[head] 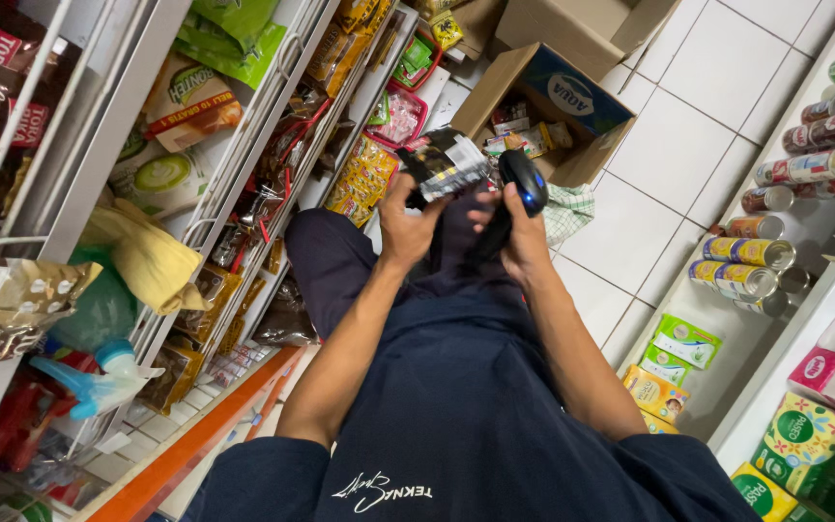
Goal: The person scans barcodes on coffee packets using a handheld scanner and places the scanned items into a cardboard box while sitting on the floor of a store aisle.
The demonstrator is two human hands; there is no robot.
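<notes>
At the top centre of the frame an open cardboard box (572,116) with a blue side stands on the white tiled floor (688,145), holding small packets and cartons; a checked cloth (569,211) lies just beside it. Left of the box, red baskets (400,116) on the shelf hold wrapped sweets. In the middle of the frame the left hand (408,220) has its fingers closed around a strip of dark sachets (448,166), lifted in front of the box. The right hand (519,227) is wrapped around a black handheld scanner (522,184), its head close to the sachets. Tins (746,253) lie in rows on the right-hand shelf.
</notes>
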